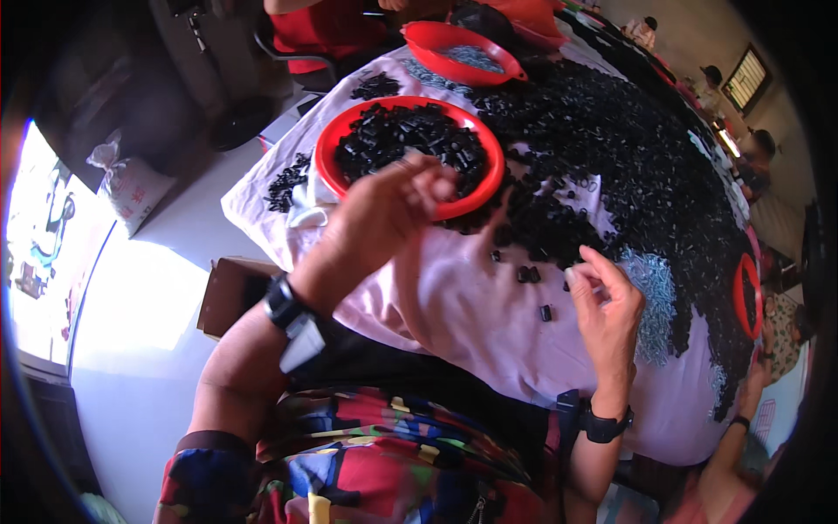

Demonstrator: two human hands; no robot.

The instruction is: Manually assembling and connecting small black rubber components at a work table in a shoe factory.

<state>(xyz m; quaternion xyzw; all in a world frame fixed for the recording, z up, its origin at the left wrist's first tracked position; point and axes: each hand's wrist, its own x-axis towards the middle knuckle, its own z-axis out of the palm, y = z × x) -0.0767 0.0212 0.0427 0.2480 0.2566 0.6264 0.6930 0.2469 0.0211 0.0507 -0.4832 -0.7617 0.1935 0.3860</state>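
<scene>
While the left hand (384, 208) is positioned over the lower rim of the bowl (476, 201) at upper centre, its fingers are curled and blurred. The right hand (609, 307), right of centre, has bent fingers. Neither grip can be determined. Black parts (576, 113) fill the bowl and spread across the desk (463, 301), upper right.

Off the left corner of the cloth-covered worktop (489, 332), a tied white sack (135, 192) stands on the pale floor (157, 293), and a cardboard box (220, 301) sits lower down, just beside the near-left edge. At the far edge rests a red bowl (429, 38) with small silvery parts (471, 58) in it — a second red bowl (737, 293) is at the right edge. Beyond the far-right edge are several people (644, 35) — with a bright, barred window (748, 80) in the wall (698, 39) behind.
</scene>
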